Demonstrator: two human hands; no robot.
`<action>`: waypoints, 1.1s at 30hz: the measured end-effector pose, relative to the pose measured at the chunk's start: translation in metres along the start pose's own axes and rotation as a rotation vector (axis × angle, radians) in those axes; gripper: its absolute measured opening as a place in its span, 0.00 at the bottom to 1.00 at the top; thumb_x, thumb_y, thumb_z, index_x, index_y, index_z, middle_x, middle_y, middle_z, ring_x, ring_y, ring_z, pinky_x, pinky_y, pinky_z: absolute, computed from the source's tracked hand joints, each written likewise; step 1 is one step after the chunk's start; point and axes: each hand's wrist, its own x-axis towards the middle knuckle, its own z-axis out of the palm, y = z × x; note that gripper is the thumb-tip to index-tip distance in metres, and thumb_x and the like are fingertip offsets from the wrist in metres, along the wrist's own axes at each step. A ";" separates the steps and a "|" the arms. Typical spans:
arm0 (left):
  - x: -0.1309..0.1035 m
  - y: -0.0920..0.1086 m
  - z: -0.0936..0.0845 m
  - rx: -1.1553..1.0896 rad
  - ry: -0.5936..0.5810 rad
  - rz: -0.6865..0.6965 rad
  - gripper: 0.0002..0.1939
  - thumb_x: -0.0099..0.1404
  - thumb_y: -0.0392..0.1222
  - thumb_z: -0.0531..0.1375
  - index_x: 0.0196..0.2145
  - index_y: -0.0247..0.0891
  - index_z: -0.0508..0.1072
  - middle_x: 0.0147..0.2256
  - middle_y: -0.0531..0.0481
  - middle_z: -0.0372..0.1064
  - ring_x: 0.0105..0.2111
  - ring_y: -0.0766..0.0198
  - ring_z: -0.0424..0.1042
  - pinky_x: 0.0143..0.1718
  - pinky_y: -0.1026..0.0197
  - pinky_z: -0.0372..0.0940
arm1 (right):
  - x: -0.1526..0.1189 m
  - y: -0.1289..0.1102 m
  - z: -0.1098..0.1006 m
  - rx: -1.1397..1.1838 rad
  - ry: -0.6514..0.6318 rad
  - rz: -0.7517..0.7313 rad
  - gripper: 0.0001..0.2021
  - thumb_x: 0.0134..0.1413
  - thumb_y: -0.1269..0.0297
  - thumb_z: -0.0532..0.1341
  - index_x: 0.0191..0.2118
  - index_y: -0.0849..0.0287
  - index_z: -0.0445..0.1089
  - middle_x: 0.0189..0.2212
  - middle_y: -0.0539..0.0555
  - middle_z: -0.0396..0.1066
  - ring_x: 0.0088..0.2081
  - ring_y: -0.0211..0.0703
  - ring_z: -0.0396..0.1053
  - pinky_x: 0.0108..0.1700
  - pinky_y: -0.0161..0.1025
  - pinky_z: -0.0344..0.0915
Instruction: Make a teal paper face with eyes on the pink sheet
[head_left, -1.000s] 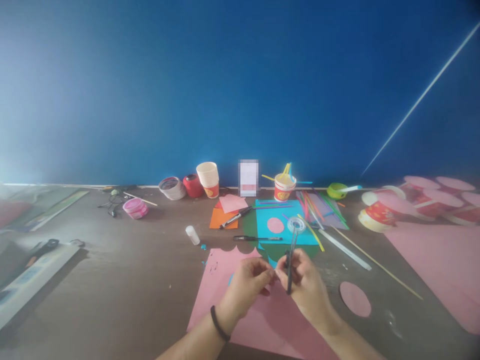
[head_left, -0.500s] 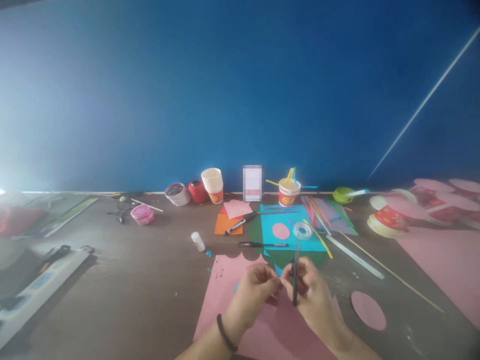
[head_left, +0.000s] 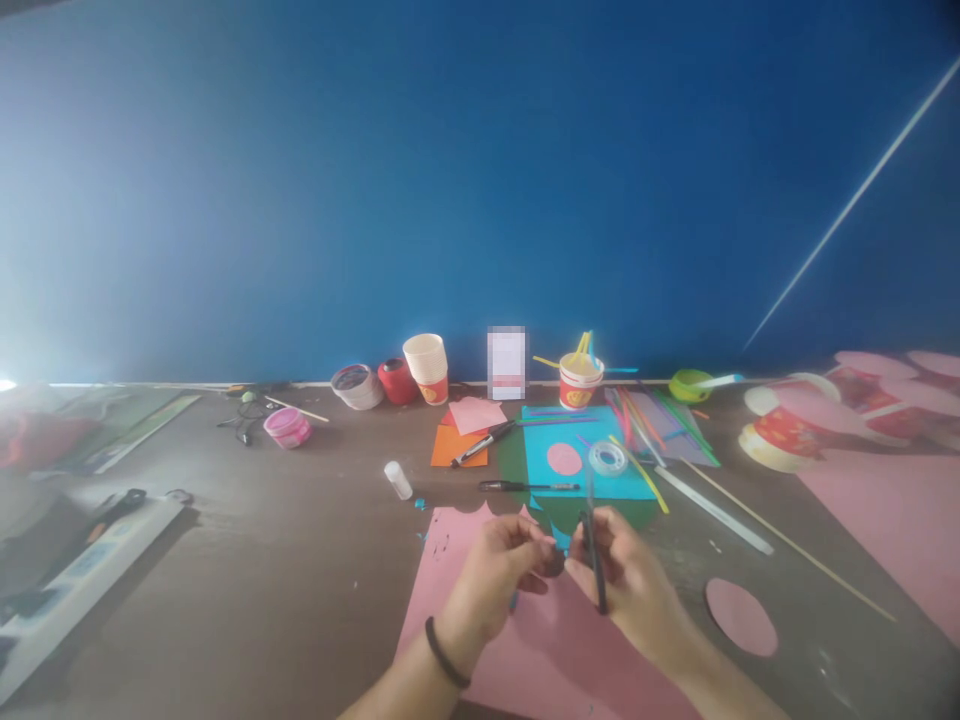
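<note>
Black-handled scissors (head_left: 594, 562) are in my right hand (head_left: 626, 575), their blades pointing away toward the tape roll (head_left: 608, 459). My left hand (head_left: 504, 570), with a dark band on its wrist, is closed in a pinch; what lies between its fingertips is too small to name. A small gap parts the two hands. Both are over a large pink sheet (head_left: 450, 620) with a scalloped far edge. Small blue scraps (head_left: 560, 537) lie just beyond the fingers. To the right of my right hand rests a pink paper oval (head_left: 742, 617).
Behind the hands are a black pen (head_left: 529, 486), a blue sheet (head_left: 536, 460) and a glue stick (head_left: 398, 480). Paper cups (head_left: 580, 381) stand near the wall. A wooden stick (head_left: 787, 540) lies at right, a power strip (head_left: 90, 575) at left.
The hands have moved slightly apart, and the scissors have tilted in my right hand. The whole view has shifted a little.
</note>
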 end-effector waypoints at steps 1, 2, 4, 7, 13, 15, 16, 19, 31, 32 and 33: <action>0.000 0.003 -0.003 -0.026 0.011 0.011 0.09 0.51 0.41 0.64 0.25 0.33 0.69 0.24 0.51 0.66 0.24 0.69 0.66 0.23 0.68 0.62 | 0.001 -0.001 -0.003 0.030 -0.063 0.027 0.09 0.48 0.61 0.60 0.30 0.57 0.58 0.24 0.46 0.63 0.26 0.35 0.63 0.29 0.32 0.61; 0.001 0.006 -0.006 -0.053 0.026 0.021 0.09 0.50 0.41 0.65 0.25 0.34 0.69 0.23 0.52 0.65 0.24 0.69 0.65 0.22 0.68 0.62 | 0.003 -0.002 -0.006 0.058 -0.131 0.059 0.10 0.48 0.61 0.60 0.29 0.57 0.58 0.23 0.45 0.61 0.25 0.35 0.62 0.28 0.32 0.60; 0.001 0.011 -0.011 -0.098 0.050 0.035 0.09 0.49 0.41 0.65 0.24 0.34 0.69 0.23 0.53 0.63 0.23 0.70 0.63 0.21 0.69 0.61 | 0.004 -0.001 -0.011 0.114 -0.266 0.134 0.10 0.48 0.59 0.60 0.28 0.58 0.59 0.21 0.45 0.60 0.24 0.34 0.59 0.26 0.31 0.57; 0.002 0.015 -0.014 -0.121 0.046 0.037 0.09 0.50 0.41 0.65 0.24 0.34 0.68 0.23 0.53 0.62 0.23 0.70 0.61 0.20 0.69 0.61 | 0.004 0.003 -0.013 0.206 -0.394 0.211 0.12 0.48 0.57 0.61 0.30 0.59 0.60 0.22 0.46 0.60 0.24 0.33 0.60 0.25 0.31 0.56; 0.002 0.015 -0.013 -0.103 0.024 0.028 0.07 0.51 0.38 0.64 0.24 0.34 0.68 0.22 0.53 0.61 0.23 0.70 0.60 0.20 0.69 0.61 | 0.003 0.009 -0.013 0.262 -0.487 0.203 0.12 0.49 0.56 0.61 0.32 0.60 0.63 0.23 0.46 0.59 0.24 0.32 0.59 0.26 0.31 0.59; 0.002 0.015 -0.013 -0.100 0.015 0.027 0.07 0.51 0.38 0.63 0.24 0.34 0.68 0.23 0.53 0.61 0.23 0.70 0.60 0.20 0.69 0.61 | 0.003 0.010 -0.013 0.247 -0.495 0.204 0.12 0.49 0.55 0.61 0.31 0.60 0.63 0.23 0.45 0.58 0.23 0.32 0.58 0.25 0.30 0.58; 0.002 0.014 -0.014 -0.098 0.013 0.026 0.07 0.51 0.38 0.63 0.25 0.34 0.68 0.23 0.53 0.61 0.23 0.70 0.61 0.21 0.69 0.61 | 0.003 0.011 -0.013 0.236 -0.497 0.209 0.13 0.49 0.55 0.61 0.32 0.60 0.63 0.23 0.45 0.58 0.23 0.32 0.58 0.25 0.30 0.58; 0.002 0.013 -0.015 -0.086 0.012 0.021 0.07 0.51 0.39 0.64 0.25 0.34 0.68 0.22 0.54 0.61 0.23 0.70 0.61 0.21 0.69 0.61 | 0.003 0.014 -0.014 0.218 -0.497 0.232 0.14 0.48 0.54 0.61 0.33 0.60 0.64 0.23 0.45 0.59 0.23 0.32 0.58 0.24 0.30 0.58; 0.003 0.013 -0.016 -0.070 0.000 0.003 0.10 0.48 0.41 0.67 0.23 0.34 0.69 0.23 0.53 0.63 0.21 0.71 0.61 0.20 0.68 0.60 | 0.003 0.011 -0.015 0.242 -0.483 0.309 0.12 0.46 0.58 0.62 0.31 0.61 0.63 0.19 0.43 0.56 0.21 0.31 0.55 0.23 0.30 0.57; 0.003 0.013 -0.016 -0.069 -0.002 0.005 0.11 0.47 0.41 0.67 0.23 0.34 0.70 0.23 0.53 0.63 0.21 0.71 0.61 0.20 0.68 0.61 | 0.003 0.010 -0.015 0.239 -0.479 0.313 0.11 0.46 0.58 0.62 0.30 0.60 0.63 0.19 0.42 0.56 0.20 0.31 0.55 0.23 0.30 0.57; 0.003 0.013 -0.016 -0.070 -0.005 0.009 0.10 0.47 0.41 0.67 0.24 0.34 0.70 0.23 0.53 0.64 0.21 0.71 0.61 0.21 0.68 0.61 | 0.003 0.010 -0.015 0.239 -0.478 0.316 0.11 0.46 0.59 0.62 0.30 0.60 0.63 0.19 0.42 0.57 0.20 0.31 0.55 0.22 0.30 0.57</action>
